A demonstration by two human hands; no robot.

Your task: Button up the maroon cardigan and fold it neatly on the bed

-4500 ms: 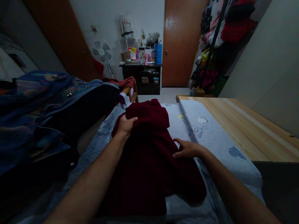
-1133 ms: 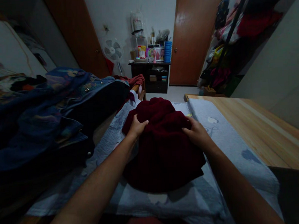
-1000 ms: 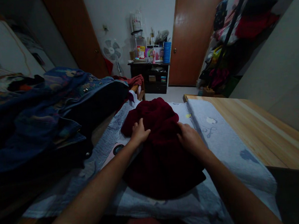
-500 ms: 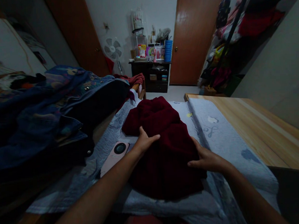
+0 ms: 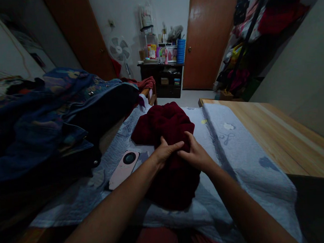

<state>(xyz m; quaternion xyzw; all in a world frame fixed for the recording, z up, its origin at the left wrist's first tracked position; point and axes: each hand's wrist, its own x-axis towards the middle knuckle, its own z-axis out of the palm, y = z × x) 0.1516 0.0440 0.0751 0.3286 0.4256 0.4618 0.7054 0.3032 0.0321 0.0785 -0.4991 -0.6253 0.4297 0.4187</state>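
A dark red garment (image 5: 173,188), soft and bunched into folds, lies on a grey-blue patterned sheet. On its left side my left hand (image 5: 165,152) grips the cloth, its thumb pointing right across the top. My right hand (image 5: 195,154) has the right side gathered between thumb and fingers, close to the left thumb. Both hands press the cloth inward, and some fingertips are hidden in the folds. A pink phone (image 5: 123,170) with a round black camera ring rests face down, left of the garment and beside my left forearm.
The sheet (image 5: 251,160) spreads under everything, ridged on the right beside a wooden board (image 5: 295,136). A heap of denim clothes (image 5: 42,124) crowds the left. Farther off are a fan (image 5: 119,49), a dark cabinet (image 5: 161,81), and clothes hanging at the right (image 5: 281,17).
My right hand has moved left and slightly up, folding the garment's right side inward so it is narrower. My left hand has shifted slightly right. The phone stays on the sheet.
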